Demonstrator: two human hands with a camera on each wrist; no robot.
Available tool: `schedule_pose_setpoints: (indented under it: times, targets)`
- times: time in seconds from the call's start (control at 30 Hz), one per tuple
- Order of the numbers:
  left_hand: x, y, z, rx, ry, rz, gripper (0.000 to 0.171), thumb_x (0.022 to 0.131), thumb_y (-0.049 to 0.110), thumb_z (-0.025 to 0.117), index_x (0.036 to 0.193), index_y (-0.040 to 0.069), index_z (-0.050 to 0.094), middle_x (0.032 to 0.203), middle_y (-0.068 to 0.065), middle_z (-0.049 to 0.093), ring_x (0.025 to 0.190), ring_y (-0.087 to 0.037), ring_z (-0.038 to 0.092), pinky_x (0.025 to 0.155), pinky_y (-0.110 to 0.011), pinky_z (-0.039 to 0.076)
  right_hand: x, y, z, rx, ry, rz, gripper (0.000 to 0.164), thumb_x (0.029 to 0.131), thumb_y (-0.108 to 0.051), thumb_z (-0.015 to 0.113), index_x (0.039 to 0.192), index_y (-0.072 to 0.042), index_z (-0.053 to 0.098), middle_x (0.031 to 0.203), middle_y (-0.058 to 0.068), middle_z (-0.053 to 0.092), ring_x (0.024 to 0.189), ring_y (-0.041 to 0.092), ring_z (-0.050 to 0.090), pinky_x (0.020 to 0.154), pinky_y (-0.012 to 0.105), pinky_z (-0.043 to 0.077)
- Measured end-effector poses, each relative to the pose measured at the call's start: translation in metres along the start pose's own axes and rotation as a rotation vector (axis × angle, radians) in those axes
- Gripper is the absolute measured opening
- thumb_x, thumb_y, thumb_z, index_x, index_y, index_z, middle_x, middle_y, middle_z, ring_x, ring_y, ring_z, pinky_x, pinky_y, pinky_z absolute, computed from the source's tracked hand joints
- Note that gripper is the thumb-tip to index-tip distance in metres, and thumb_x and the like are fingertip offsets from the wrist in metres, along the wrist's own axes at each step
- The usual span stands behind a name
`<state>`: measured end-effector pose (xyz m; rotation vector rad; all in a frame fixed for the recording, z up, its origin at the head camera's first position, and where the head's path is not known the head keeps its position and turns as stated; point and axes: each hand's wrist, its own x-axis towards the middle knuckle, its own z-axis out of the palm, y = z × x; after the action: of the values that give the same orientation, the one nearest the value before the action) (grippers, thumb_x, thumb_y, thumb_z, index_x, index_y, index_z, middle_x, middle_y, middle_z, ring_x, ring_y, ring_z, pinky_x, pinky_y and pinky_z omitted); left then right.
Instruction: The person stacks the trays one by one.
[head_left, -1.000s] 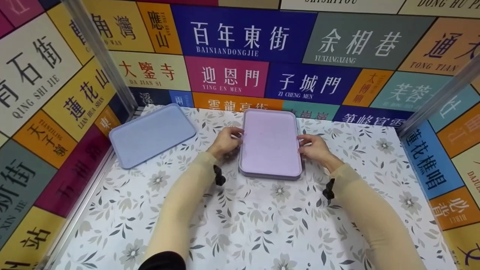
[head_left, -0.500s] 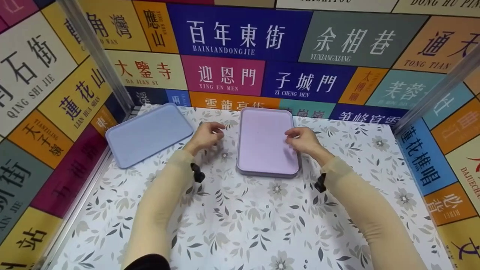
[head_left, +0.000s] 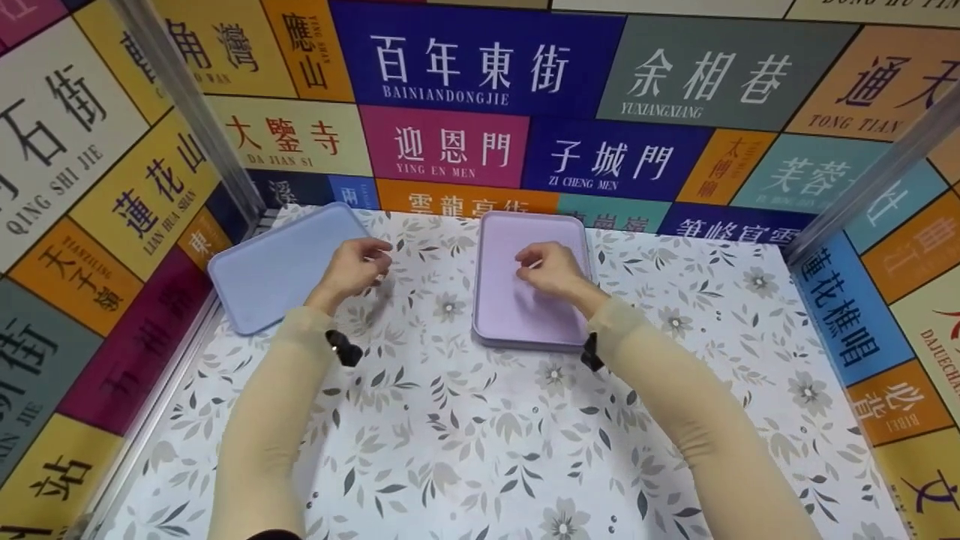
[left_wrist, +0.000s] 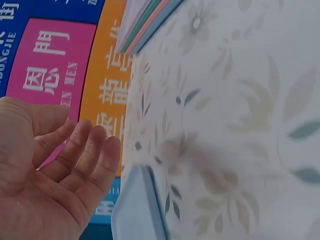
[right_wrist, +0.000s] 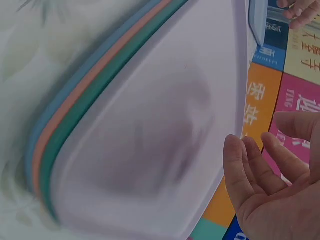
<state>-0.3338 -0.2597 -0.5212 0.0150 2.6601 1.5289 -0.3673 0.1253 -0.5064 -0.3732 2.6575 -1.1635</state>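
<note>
A lilac rectangular tray (head_left: 499, 300) lies on top of a stack near the back of the table. Beneath it, the right wrist view shows the rims of a green tray (right_wrist: 46, 172), a salmon tray (right_wrist: 36, 165) and a blue tray. My right hand (head_left: 553, 270) hovers over the lilac tray with loosely bent fingers, holding nothing; its shadow falls on the tray. To the left, a separate light blue tray (head_left: 274, 274) lies slanted on the table. My left hand (head_left: 354, 271) is above its right edge, fingers relaxed and holding nothing.
A white tablecloth (head_left: 465, 442) with grey leaves and flowers covers the table. Panels with coloured sign patterns (head_left: 450, 150) rise at the back and both sides, joined by metal posts (head_left: 202, 112) at the corners.
Both hands have let go of the stack's sides. The left hand has moved left to the light blue tray; the right has moved left, over the lilac tray. The trays look unmoved.
</note>
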Motion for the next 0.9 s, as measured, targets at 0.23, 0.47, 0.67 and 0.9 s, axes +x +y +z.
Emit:
schedule_pose_setpoints:
  times: [0.23, 0.47, 0.67, 0.9]
  targets:
    - [-0.012, -0.016, -0.031, 0.037, 0.050, -0.044, 0.039, 0.110, 0.013, 0.062, 0.145, -0.001, 0.070, 0.129, -0.026, 0.075, 0.104, -0.026, 0.072, 0.084, -0.034, 0.070, 0.017, -0.025, 0.019, -0.005, -0.023, -0.050, 0.040, 0.097, -0.011, 0.073, 0.135, 0.002, 0.077, 0.131, 0.024, 0.080, 0.122, 0.040, 0.076, 0.114, 0.049, 0.061]
    - [-0.027, -0.033, -0.062, 0.061, 0.088, -0.065, 0.041, 0.109, 0.011, 0.061, 0.147, -0.004, 0.068, 0.128, -0.030, 0.075, 0.091, -0.008, 0.070, 0.078, -0.022, 0.069, 0.030, -0.044, 0.046, -0.016, -0.029, -0.093, 0.037, 0.097, -0.012, 0.074, 0.131, 0.001, 0.079, 0.127, 0.023, 0.081, 0.119, 0.039, 0.079, 0.109, 0.047, 0.064]
    - [-0.044, -0.051, -0.093, 0.071, 0.108, -0.106, 0.044, 0.109, 0.011, 0.062, 0.148, -0.008, 0.065, 0.133, -0.035, 0.073, 0.090, -0.005, 0.071, 0.075, -0.018, 0.067, 0.037, -0.059, 0.077, 0.015, -0.030, -0.106, 0.037, 0.096, -0.013, 0.077, 0.130, 0.001, 0.080, 0.128, 0.024, 0.081, 0.119, 0.038, 0.079, 0.108, 0.045, 0.065]
    - [-0.067, -0.075, -0.128, 0.043, 0.155, -0.198, 0.048, 0.110, 0.013, 0.061, 0.152, -0.008, 0.062, 0.134, -0.030, 0.073, 0.089, -0.003, 0.071, 0.075, -0.018, 0.067, 0.046, -0.078, 0.111, 0.245, -0.076, 0.004, 0.045, 0.098, -0.015, 0.082, 0.138, 0.003, 0.075, 0.127, 0.023, 0.079, 0.101, 0.026, 0.079, 0.086, 0.029, 0.069]
